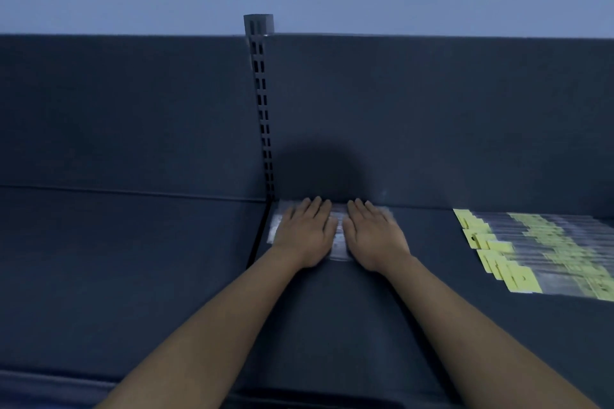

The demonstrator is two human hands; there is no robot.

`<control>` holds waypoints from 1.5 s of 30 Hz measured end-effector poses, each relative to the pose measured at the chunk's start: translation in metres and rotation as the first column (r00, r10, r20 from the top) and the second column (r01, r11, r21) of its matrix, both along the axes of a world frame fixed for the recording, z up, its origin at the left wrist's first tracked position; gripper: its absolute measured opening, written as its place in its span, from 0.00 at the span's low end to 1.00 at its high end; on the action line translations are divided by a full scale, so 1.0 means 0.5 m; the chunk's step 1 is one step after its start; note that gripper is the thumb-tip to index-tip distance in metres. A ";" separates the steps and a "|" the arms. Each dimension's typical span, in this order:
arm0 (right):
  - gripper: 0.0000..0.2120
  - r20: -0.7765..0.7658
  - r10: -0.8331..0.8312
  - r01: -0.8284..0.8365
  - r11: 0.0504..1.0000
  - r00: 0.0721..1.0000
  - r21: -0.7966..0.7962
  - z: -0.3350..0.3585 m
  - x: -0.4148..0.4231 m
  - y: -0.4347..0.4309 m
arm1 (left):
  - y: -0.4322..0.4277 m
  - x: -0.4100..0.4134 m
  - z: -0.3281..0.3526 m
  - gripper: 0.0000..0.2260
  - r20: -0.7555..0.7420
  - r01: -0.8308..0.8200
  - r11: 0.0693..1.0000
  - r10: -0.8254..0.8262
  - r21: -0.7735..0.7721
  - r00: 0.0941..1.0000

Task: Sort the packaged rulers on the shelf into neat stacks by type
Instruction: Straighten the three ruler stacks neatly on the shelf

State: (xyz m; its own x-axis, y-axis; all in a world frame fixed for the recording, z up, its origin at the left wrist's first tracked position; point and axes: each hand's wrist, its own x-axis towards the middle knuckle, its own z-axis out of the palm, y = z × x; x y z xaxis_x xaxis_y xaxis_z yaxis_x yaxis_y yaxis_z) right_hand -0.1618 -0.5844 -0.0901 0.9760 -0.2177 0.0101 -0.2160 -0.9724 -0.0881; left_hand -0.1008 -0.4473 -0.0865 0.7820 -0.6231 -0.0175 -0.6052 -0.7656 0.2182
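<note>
A stack of clear-packaged rulers (339,236) lies on the dark shelf (332,309) against the back panel, just right of the slotted upright. My left hand (307,232) lies flat on its left part, fingers straight and pointing to the back. My right hand (373,236) lies flat on its right part the same way. Most of the stack is hidden under both hands. Far to the right, several rulers with yellow header cards (538,252) lie fanned out in a loose overlapping row.
A slotted metal upright (262,109) rises from the shelf at the back and splits it into a left bay (126,259) and a right bay. The dark back panel (432,116) stands right behind the hands. The shelf's front edge runs along the bottom.
</note>
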 end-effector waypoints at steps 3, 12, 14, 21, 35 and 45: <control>0.26 -0.027 0.007 -0.007 1.000 1.000 0.016 0.002 -0.003 0.002 | 0.002 -0.009 0.005 0.25 -0.004 -0.011 0.999 0.011 0.050 1.000; 0.27 -0.027 -0.037 0.039 0.998 0.999 0.048 -0.001 -0.031 0.015 | 0.033 -0.018 0.002 0.26 -0.073 -0.011 0.998 0.015 0.054 0.997; 0.27 -0.049 -0.032 0.036 0.997 0.998 0.065 0.005 -0.034 0.017 | 0.037 -0.023 0.005 0.27 -0.092 -0.002 0.998 0.008 0.060 0.996; 0.29 -0.018 -0.047 0.049 0.995 0.999 0.089 0.009 -0.076 -0.007 | 0.079 -0.028 0.004 0.35 -0.090 -0.099 0.991 0.107 0.091 0.990; 0.30 0.019 -0.036 0.033 0.986 0.999 0.162 0.010 -0.131 0.004 | 0.110 -0.068 0.007 0.32 -0.029 -0.096 0.990 0.099 0.101 0.995; 0.29 -0.068 -0.011 0.022 0.988 0.998 0.155 0.006 -0.167 0.013 | 0.139 -0.096 0.011 0.31 -0.089 -0.087 0.980 0.104 0.179 0.991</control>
